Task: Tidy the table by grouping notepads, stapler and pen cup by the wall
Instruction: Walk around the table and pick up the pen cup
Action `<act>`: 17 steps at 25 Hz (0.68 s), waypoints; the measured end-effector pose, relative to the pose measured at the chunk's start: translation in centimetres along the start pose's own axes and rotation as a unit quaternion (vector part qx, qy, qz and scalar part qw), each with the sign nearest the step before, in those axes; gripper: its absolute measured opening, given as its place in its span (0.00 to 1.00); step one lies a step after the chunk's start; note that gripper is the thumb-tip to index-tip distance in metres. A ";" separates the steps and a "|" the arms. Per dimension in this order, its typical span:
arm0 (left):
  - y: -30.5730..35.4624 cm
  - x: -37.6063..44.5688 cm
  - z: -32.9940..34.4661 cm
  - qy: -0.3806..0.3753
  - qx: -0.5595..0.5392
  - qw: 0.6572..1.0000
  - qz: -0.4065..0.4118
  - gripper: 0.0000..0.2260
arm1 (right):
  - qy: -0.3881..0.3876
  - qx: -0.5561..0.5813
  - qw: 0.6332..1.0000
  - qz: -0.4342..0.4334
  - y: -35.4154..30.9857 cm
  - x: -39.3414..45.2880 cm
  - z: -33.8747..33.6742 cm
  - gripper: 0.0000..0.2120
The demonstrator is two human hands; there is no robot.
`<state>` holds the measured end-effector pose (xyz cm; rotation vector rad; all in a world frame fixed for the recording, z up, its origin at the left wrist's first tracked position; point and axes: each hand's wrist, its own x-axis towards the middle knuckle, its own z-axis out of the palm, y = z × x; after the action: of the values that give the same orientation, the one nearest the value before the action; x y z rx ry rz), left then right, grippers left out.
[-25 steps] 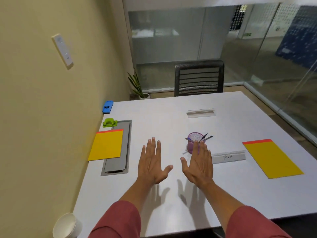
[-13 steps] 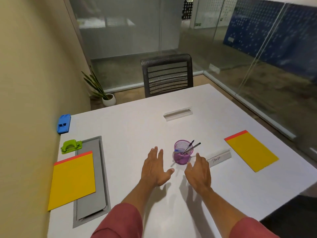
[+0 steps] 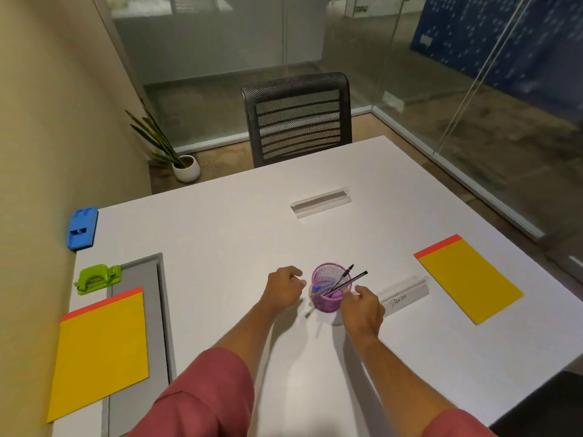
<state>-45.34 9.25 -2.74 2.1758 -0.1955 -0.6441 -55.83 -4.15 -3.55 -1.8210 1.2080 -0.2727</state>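
Two hands at the pen cup (image 3: pixel 328 291), frame centre, on the white table (image 3: pixel 239 222). Cup stands upright, purple mesh. Pens (image 3: pixel 347 279) inside lean out over its rim, long axes pointing toward the upper right of the frame; one blue pen lies lower, tip toward the left rim.

My left hand (image 3: pixel 282 290) sits just left of the cup, fingers curled, thumb near the cup wall; cannot tell if it touches. My right hand (image 3: pixel 362 307) is at the cup's lower right side, fingers curled against the mesh; whether it grips yet I cannot tell.

Near yellow notepad (image 3: pixel 101 351) lies at lower left by the wall, partly over the grey cable hatch (image 3: pixel 142 279), red strip at its far end, long axis running up the frame. Second notepad (image 3: pixel 467 279) at the right, well apart, red strip toward upper left, long axis slanting to lower right.

Green stapler (image 3: pixel 99 278) just above the left notepad, lengthwise left to right. Blue block (image 3: pixel 82 228) further up the wall edge. Name plate (image 3: pixel 403 298) just right of my right hand.
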 end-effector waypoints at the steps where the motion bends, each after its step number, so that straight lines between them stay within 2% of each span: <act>1: 0.2 0.4 0.4 0.003 -0.009 1.000 -0.005 0.13 | 0.001 0.009 1.000 0.009 -0.1 0.4 0.1 0.18; 11: 1.4 1.7 2.7 0.036 -0.054 0.997 -0.040 0.10 | -0.023 0.061 0.997 0.045 0.3 1.8 0.8 0.10; 17: 1.6 -0.1 1.9 0.047 -0.083 0.994 -0.048 0.09 | -0.041 0.067 0.997 0.023 -0.4 1.2 0.0 0.07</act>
<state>-46.30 7.02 -2.45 2.0577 0.0126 -0.5885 -54.98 -5.12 -3.60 -1.6704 1.1458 -0.2456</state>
